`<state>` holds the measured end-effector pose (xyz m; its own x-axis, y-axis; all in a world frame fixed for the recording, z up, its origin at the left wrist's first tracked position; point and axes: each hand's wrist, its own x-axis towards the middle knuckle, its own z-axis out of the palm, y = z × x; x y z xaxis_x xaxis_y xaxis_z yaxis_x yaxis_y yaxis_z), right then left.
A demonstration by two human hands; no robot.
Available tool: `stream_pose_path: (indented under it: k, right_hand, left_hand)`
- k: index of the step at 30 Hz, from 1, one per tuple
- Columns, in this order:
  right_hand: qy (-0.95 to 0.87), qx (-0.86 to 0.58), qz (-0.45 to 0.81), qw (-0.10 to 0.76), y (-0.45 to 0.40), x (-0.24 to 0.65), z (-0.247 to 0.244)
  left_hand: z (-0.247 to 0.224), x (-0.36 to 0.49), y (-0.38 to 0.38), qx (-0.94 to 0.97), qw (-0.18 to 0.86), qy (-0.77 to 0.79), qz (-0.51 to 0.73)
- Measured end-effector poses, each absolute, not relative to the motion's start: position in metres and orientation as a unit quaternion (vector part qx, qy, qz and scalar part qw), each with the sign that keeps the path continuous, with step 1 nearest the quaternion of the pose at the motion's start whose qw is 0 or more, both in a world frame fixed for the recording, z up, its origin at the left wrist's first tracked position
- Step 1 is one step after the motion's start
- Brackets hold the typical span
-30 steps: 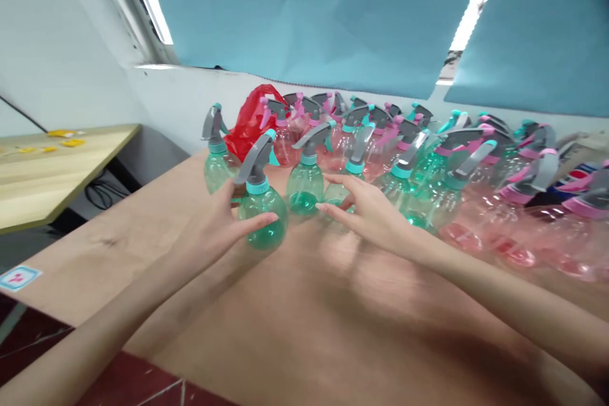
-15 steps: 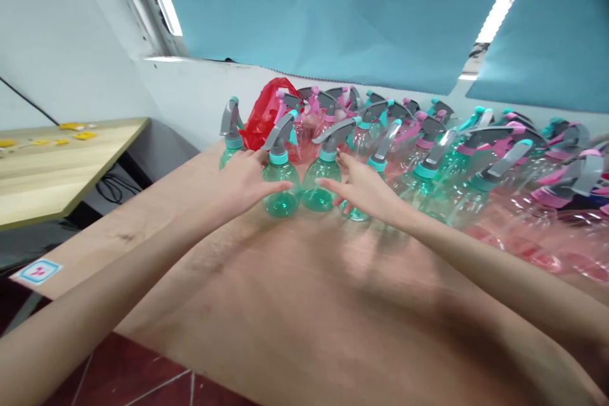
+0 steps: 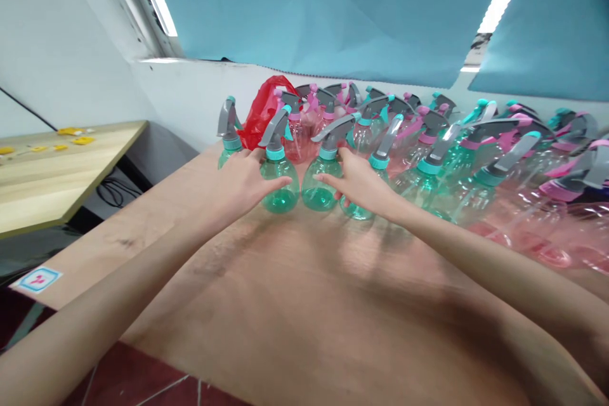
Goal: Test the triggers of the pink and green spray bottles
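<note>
Fingers of the left hand [image 3: 238, 183] curve behind one green spray bottle [image 3: 280, 202], thumb apart and across its front; those of the right hand [image 3: 365, 183] bend around the right side of a second green bottle [image 3: 318, 198], thumb in front (whether either hand presses firmly cannot be told). Both bottles stand upright, side by side near the far edge of the brown tabletop [image 3: 285, 292], each with green liquid low inside. In descending order of size: blue sheeting [image 3: 323, 13] covers much of the wall behind; the brown tabletop spans the foreground; a pale wooden table [image 3: 61, 171] stands at the left; a crowd of green and pink spray bottles [image 3: 428, 181] fills the right side; a red plastic bag [image 3: 264, 108] lies behind the two bottles; a further green bottle [image 3: 229, 144] stands beyond the left hand; a small sticker [image 3: 38, 280] marks the tabletop's near-left corner.
</note>
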<state>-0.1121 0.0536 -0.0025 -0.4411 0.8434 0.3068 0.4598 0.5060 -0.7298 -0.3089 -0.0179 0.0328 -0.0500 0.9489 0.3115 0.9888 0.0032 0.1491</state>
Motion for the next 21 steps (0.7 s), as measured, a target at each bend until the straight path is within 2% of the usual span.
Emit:
stream_pose_path:
  k: [11,17,21]
  right_hand:
    - [-0.805,-0.403,0.367,0.234,0.048,-0.102,0.017]
    - [-0.814,-0.364,0.395,0.220,0.041,-0.092,0.018]
    - [-0.831,-0.327,0.392,0.224,0.032,-0.083,0.013]
  left_hand:
    - [0.022,-0.308,-0.023,-0.674,0.091,-0.712,-0.174]
    - [0.010,-0.298,-0.065,-0.679,0.167,-0.681,-0.217]
    - [0.012,-0.287,-0.094,-0.677,0.080,-0.704,-0.199]
